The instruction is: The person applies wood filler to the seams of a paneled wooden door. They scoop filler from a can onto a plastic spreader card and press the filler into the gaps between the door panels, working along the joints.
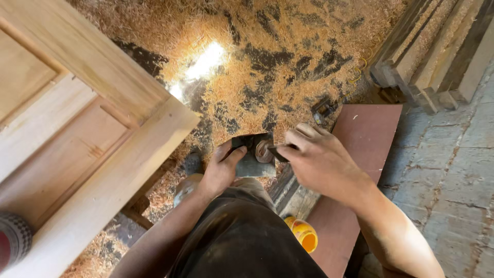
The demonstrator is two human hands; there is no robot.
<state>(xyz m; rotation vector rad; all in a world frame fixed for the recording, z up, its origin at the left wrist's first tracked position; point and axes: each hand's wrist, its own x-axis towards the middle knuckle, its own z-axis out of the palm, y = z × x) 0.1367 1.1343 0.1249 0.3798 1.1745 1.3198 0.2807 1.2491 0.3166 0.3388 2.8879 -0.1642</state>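
Observation:
My left hand [222,167] grips a flat dark metal plate [250,166] by its left edge, thumb on top. A round metal knob or nut [264,151] sits on the plate's upper right part. My right hand [315,157] is closed around a thin dark tool [278,153] whose tip rests against that knob. Both hands are held in front of my body, above a floor thick with sawdust. What the tool's far end looks like is hidden by my fingers.
A pale wooden panelled door [87,128] lies flat on the left. A reddish-brown board [360,154] lies on the right, with stacked timber planks [437,46] beyond. A yellow container [303,234] sits near my legs. Sawdust [267,56] covers the ground; stone paving [453,175] is right.

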